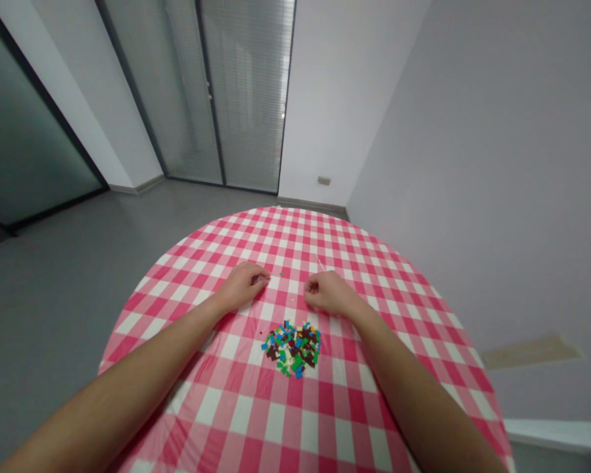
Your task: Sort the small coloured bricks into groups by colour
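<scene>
My left hand (pixel 246 284) rests on the checked tablecloth with its fingers curled toward the thumb. Across a small gap, my right hand (pixel 327 292) lies loosely closed, fingers bent in. Whatever either hand may hold is hidden in the curled fingers. Between the hands, nearer the left fingertips, is a tiny green piece (pixel 281 274). A small white piece (pixel 292 299) lies closer to the right hand. On the near side of both hands sits a heap of small toy building bricks (pixel 294 348) in blue, green, dark brown, white, red and yellow. Neither hand touches the heap.
A red and white checked tablecloth (pixel 256 420) covers the round table. One small red piece (pixel 261 332) lies just left of the heap. Beyond the table are grey floor (pixel 78 276), a glass partition (pixel 246 98) and a white wall (pixel 497 164) on the right.
</scene>
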Available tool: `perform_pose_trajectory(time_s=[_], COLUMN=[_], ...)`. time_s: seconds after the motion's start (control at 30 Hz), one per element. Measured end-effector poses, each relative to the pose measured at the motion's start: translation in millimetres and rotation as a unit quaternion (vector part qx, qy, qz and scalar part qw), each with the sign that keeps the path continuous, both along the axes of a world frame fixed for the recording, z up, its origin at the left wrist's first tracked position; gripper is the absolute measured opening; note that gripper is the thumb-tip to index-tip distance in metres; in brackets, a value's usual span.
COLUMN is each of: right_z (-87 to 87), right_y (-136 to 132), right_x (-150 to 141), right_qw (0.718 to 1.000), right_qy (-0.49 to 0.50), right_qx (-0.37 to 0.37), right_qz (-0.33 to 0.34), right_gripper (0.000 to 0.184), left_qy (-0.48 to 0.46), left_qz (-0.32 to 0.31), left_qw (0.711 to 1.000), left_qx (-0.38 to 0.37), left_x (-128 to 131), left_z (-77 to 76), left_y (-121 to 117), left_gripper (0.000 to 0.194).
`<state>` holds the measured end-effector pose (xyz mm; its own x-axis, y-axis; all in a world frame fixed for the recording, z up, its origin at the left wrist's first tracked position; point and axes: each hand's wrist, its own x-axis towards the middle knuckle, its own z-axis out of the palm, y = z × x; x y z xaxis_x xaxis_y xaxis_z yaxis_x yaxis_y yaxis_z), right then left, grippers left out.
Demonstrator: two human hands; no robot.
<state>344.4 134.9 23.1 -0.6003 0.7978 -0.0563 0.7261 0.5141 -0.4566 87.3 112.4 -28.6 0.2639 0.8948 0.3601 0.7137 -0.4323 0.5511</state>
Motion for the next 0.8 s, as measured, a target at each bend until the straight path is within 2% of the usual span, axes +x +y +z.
perform_pose_trajectory(time_s=[0.07,0.13,0.33,0.5,0.8], right_z=[-7.2,-15.5,-32.6,-36.7,-36.5], right_y=[15,27,41,43,43], right_x=[14,26,45,50,48], right_qw=[0.993,0.988,0.991,0.989,0.99], right_qy=[-0.023,-0.039,0.018,0.078,0.055], right_qx=[0.093,0.128,0.113,0.075,0.085], right_qz=[-0.066,-0.082,-0.063,-0.098,-0.095], right_gripper=[0.011,0.013,0.021,0.023,0.019], left_qy=[0.0,0.002,0.004,0.002,0.007], left_qz=[0.002,0.004,0.001,-0.002,-0.002], left_qw=[1.0,1.0,1.0,1.0,1.0], left_qx=[-0.001,-0.003,-0.007,-0.007,-0.005], left_x=[0,0,0,-1,-1], left_z=[-0.3,-0.3,0.3,1.2,1.2], left_y=[0,0,0,-1,-1], left_gripper=[0.019,0.019,0.021,0.02,0.018])
